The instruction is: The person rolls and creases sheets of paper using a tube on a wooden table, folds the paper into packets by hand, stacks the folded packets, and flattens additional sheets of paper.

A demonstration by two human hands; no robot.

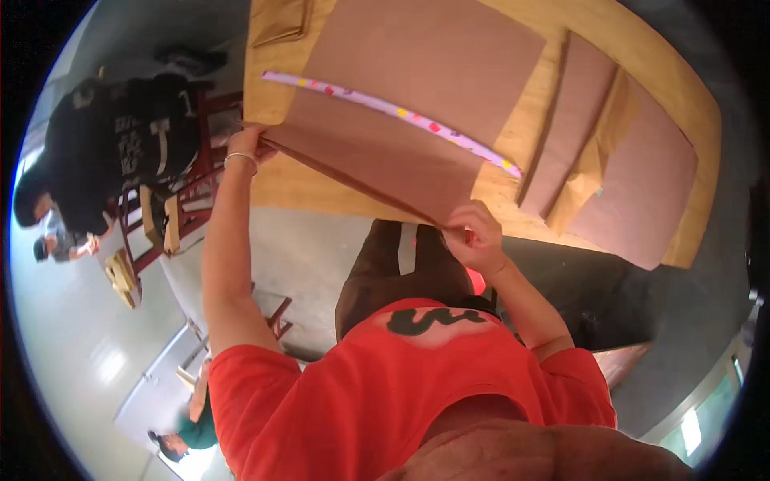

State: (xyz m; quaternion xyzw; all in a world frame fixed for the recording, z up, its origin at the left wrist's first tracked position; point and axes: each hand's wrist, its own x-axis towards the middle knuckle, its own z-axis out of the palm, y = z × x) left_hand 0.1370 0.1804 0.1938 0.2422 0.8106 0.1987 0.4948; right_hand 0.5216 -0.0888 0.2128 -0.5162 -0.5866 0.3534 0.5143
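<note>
A large sheet of brown paper (417,64) lies across the wooden table, its near edge reaching the table's front. My left hand (250,143), with a bracelet at the wrist, pinches the left corner of that edge. At the right corner, my right hand (475,234) has its fingers curled round the paper. Between the two hands the edge looks folded or lifted into a narrow strip. A thin lilac stick or tube (401,114) with coloured spots rests on the sheet beyond my hands, slanting down to the right.
Folded brown paper pieces (642,168) lie at the right of the wooden table (337,186). Another folded brown piece (278,19) sits at its far left corner. Dark red chairs (180,212) and a person in black (120,144) are at the left. More people appear farther off.
</note>
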